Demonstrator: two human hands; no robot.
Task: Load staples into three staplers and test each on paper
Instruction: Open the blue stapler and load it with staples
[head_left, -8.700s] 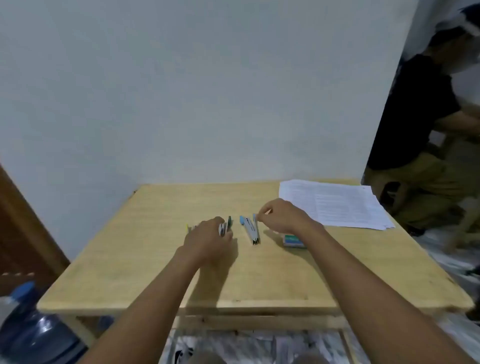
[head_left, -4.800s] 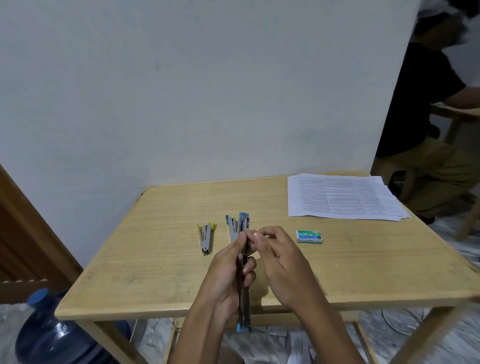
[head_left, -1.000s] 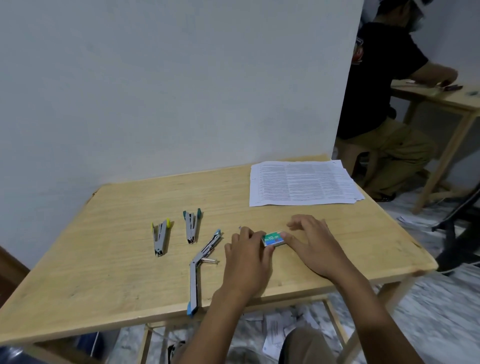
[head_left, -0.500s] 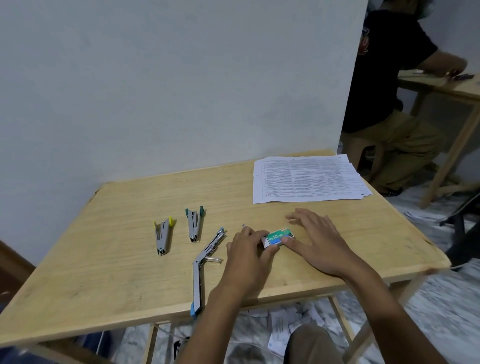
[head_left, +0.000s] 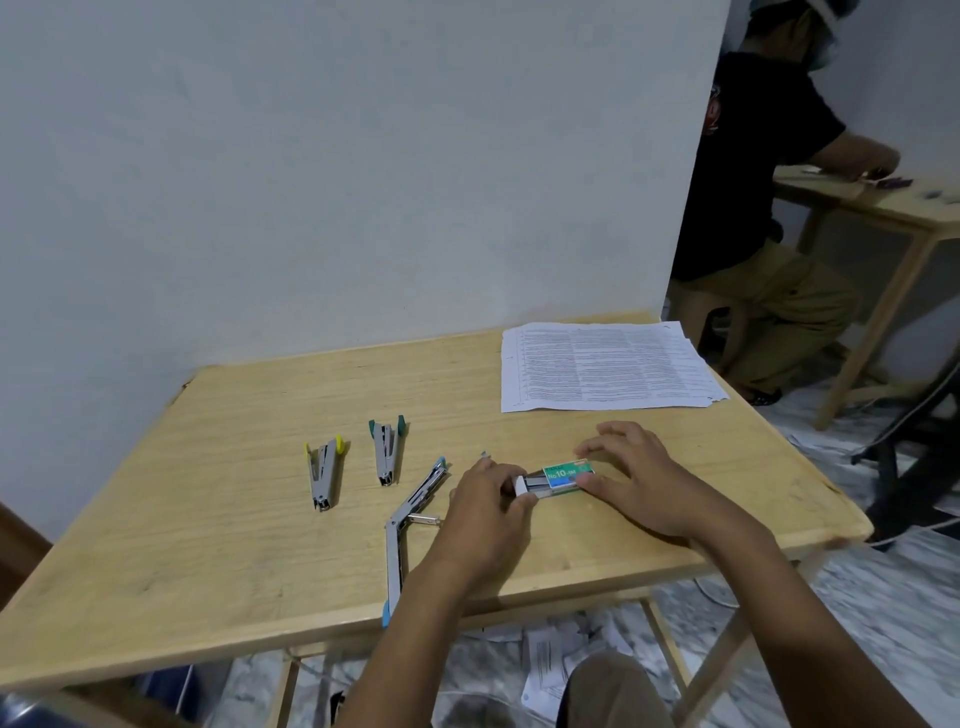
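Fingers of left hand (head_left: 483, 514) and right hand (head_left: 644, 488) grip staple box (head_left: 568, 472) labelled "No10-1M".

I see the staple box (head_left: 567, 474) open now: its white inner tray (head_left: 529, 487) sits slid out leftward, where half a second ago it was closed. My left hand (head_left: 483, 512) pinches the tray's end and my right hand (head_left: 639, 483) grips the sleeve. The blue stapler (head_left: 404, 525), earlier in my hands, lies unfolded on the table (head_left: 234, 545).

1 head-worn wide-angle camera looks forward and down from above the near edge of the wooden table (head_left: 208, 519), close over the left hand (head_left: 485, 506) and right hand (head_left: 644, 478), facing the white wall (head_left: 363, 156).
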